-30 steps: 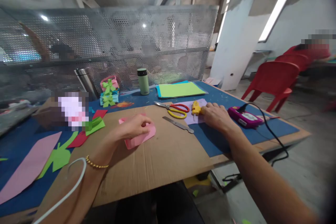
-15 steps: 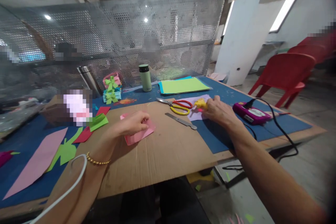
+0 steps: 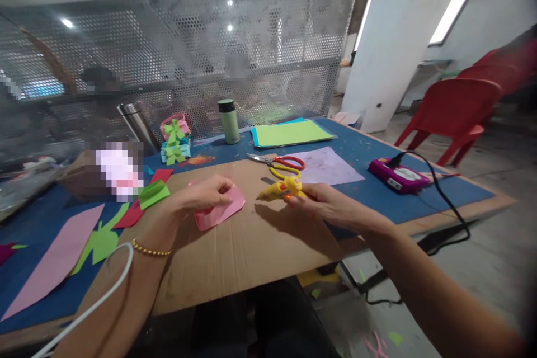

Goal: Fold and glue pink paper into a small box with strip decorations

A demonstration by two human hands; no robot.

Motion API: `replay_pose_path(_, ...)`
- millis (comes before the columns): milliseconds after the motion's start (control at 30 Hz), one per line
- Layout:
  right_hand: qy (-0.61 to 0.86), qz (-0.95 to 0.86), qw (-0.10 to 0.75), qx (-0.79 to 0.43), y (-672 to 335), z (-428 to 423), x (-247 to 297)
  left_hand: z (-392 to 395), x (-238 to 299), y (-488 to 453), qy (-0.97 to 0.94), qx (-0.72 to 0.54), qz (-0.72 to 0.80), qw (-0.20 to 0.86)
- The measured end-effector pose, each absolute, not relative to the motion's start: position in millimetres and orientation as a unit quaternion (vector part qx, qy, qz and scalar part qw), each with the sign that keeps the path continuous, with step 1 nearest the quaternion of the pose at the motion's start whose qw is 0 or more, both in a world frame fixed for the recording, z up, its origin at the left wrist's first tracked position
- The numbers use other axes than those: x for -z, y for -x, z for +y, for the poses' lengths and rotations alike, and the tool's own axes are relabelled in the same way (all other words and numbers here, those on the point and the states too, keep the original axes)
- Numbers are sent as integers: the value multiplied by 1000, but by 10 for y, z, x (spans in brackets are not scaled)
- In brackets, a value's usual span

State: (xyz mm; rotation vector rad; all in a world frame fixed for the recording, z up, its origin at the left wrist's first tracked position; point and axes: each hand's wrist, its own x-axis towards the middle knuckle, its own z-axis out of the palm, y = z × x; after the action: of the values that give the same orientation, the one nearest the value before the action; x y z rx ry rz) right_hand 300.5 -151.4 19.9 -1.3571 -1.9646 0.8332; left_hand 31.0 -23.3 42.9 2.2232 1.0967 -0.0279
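My left hand [image 3: 210, 193] is closed, its fingers pinching the pink folded paper [image 3: 226, 211] on the cardboard sheet [image 3: 235, 263]. In my right hand [image 3: 325, 201] is a yellow glue gun [image 3: 277, 189], wrapped by the fingers and held over the cardboard with its nozzle toward the pink paper. A small orange light glows on the gun. Just behind it lie scissors [image 3: 289, 163] with one red and one yellow handle. The steel ruler-like blade [image 3: 267, 180] is mostly hidden by the gun. A creased lilac sheet [image 3: 331, 165] lies on the table beyond my right hand.
Left are green paper cutouts [image 3: 104, 241], a pink strip [image 3: 62, 260] and red paper [image 3: 130, 215]. Farther back stand a steel flask [image 3: 136, 128], paper bow pieces [image 3: 175, 140], a green bottle [image 3: 229, 123] and green sheets [image 3: 293, 133]. A purple power strip [image 3: 396, 176] with a black cord sits right.
My right hand has picked the glue gun up off the lilac sheet and brought it left and nearer, over the cardboard. My left hand stays on the pink paper.
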Motion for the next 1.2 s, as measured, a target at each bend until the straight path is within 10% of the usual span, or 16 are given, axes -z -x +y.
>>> replay_pose_path(633, 548, -708, 313, -317, -2980, -1452, -215, -246, -391, -601, -918, 111, 380, 5)
replay_pose_path(1200, 533, -689, 334, -359, -3121, -1545, -214, -172, -622, -761, -944, 165, 284, -17)
